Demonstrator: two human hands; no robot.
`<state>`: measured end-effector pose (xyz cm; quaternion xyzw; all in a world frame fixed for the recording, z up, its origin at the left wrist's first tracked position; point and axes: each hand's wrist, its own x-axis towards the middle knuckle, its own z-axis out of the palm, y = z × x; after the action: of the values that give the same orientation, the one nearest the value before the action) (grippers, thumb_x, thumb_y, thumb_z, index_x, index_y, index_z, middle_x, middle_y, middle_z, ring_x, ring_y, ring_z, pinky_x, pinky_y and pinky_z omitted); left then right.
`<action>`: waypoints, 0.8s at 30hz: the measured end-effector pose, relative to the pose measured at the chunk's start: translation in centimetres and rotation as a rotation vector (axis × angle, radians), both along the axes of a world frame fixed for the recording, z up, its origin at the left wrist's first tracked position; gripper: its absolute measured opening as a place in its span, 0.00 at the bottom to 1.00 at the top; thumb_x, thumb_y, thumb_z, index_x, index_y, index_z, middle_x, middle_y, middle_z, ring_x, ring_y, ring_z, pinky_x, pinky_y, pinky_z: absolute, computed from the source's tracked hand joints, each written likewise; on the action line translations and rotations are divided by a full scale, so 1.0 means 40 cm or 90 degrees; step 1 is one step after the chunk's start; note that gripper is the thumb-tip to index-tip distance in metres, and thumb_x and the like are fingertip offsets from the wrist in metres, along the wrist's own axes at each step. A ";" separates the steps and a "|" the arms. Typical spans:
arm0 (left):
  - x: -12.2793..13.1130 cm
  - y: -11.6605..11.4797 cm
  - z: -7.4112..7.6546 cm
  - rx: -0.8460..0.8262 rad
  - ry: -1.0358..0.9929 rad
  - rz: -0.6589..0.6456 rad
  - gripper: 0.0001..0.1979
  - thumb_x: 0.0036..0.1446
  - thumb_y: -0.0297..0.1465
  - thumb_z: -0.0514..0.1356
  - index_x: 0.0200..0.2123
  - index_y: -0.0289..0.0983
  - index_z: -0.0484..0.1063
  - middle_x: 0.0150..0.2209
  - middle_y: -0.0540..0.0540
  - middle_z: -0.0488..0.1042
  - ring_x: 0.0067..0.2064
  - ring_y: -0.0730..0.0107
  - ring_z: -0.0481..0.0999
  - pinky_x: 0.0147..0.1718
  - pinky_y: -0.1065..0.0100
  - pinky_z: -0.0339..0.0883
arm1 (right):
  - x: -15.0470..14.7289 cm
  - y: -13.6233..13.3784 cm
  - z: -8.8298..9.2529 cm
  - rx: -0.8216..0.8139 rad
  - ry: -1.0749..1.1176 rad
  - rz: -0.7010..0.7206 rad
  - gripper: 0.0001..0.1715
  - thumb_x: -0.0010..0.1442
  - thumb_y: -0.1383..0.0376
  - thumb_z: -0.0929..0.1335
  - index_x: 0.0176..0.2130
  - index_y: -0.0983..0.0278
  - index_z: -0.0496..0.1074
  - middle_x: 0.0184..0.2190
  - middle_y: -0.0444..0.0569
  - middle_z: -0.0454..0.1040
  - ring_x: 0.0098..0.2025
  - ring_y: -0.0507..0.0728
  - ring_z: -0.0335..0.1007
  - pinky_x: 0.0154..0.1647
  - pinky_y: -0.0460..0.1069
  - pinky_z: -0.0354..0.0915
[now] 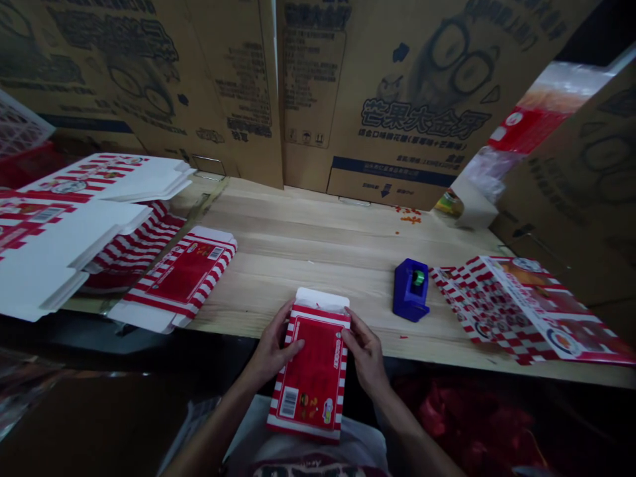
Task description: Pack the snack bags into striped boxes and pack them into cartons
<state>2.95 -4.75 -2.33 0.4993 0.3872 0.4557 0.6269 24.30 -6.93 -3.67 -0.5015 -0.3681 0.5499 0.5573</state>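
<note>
A red and white striped box (313,371) leans at the table's near edge, its white end flap raised at the top. My left hand (278,344) grips its left side, with the thumb lying on the red face. On the right side, near the upper corner, my right hand (362,348) holds the same box. To the right on the table stands a blue tape dispenser (408,295) with a green roll. Another striped box (183,275) lies flat to the left, its near-end flaps sticking out.
Stacks of flat printed cartons (59,245) cover the table's left side. Folded striped packaging (541,308) sits at the right. Large cardboard boxes (377,86) wall off the back. Small orange bits (411,218) lie near them. Red bags are below the table at right.
</note>
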 end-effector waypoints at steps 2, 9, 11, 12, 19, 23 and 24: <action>-0.006 -0.011 -0.010 -0.017 -0.037 -0.038 0.36 0.50 0.34 0.68 0.61 0.42 0.58 0.60 0.39 0.66 0.57 0.52 0.69 0.54 0.57 0.67 | -0.001 -0.014 -0.005 0.000 -0.040 0.001 0.22 0.57 0.57 0.71 0.51 0.58 0.72 0.52 0.49 0.74 0.52 0.60 0.70 0.52 0.53 0.66; -0.004 -0.007 -0.011 -0.035 0.055 0.046 0.10 0.55 0.36 0.64 0.35 0.38 0.66 0.34 0.50 0.72 0.37 0.69 0.73 0.37 0.70 0.67 | -0.032 -0.011 0.007 0.052 -0.198 0.030 0.12 0.58 0.58 0.70 0.28 0.62 0.68 0.23 0.41 0.67 0.26 0.51 0.62 0.27 0.45 0.59; 0.000 0.004 -0.009 -0.014 0.054 0.099 0.10 0.54 0.34 0.64 0.29 0.37 0.66 0.32 0.51 0.71 0.35 0.71 0.71 0.35 0.71 0.65 | -0.045 -0.002 0.008 0.055 -0.176 0.019 0.11 0.57 0.59 0.70 0.29 0.61 0.67 0.24 0.40 0.67 0.26 0.51 0.62 0.27 0.45 0.59; 0.001 0.009 -0.007 -0.022 0.042 0.116 0.11 0.52 0.33 0.65 0.27 0.37 0.65 0.30 0.51 0.70 0.34 0.72 0.71 0.34 0.72 0.64 | -0.051 0.002 0.009 0.051 -0.150 0.007 0.10 0.57 0.59 0.71 0.32 0.60 0.66 0.26 0.40 0.68 0.27 0.51 0.64 0.29 0.45 0.61; -0.019 0.040 0.037 -0.128 -0.005 0.145 0.20 0.43 0.29 0.67 0.41 0.40 0.67 0.29 0.55 0.69 0.30 0.75 0.71 0.30 0.74 0.63 | -0.052 0.027 0.046 0.000 -0.063 0.079 0.10 0.54 0.60 0.72 0.36 0.60 0.72 0.30 0.44 0.75 0.33 0.56 0.71 0.37 0.49 0.67; -0.053 0.044 0.050 -0.049 0.118 0.026 0.10 0.47 0.33 0.66 0.33 0.36 0.75 0.31 0.49 0.70 0.34 0.70 0.72 0.33 0.70 0.65 | -0.040 0.026 0.058 0.056 -0.186 0.110 0.07 0.56 0.59 0.71 0.33 0.61 0.75 0.35 0.47 0.77 0.39 0.58 0.72 0.42 0.50 0.65; -0.061 0.042 0.052 -0.022 0.150 0.010 0.08 0.48 0.34 0.66 0.30 0.35 0.76 0.32 0.48 0.71 0.35 0.69 0.72 0.34 0.69 0.65 | -0.038 0.025 0.060 0.068 -0.206 0.126 0.08 0.58 0.58 0.70 0.33 0.61 0.75 0.37 0.49 0.77 0.42 0.59 0.72 0.44 0.50 0.65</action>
<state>0.51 -3.06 -0.25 0.5356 0.4700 0.3917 0.5821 22.79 -5.92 -1.25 -0.5141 -0.5292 0.4939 0.4601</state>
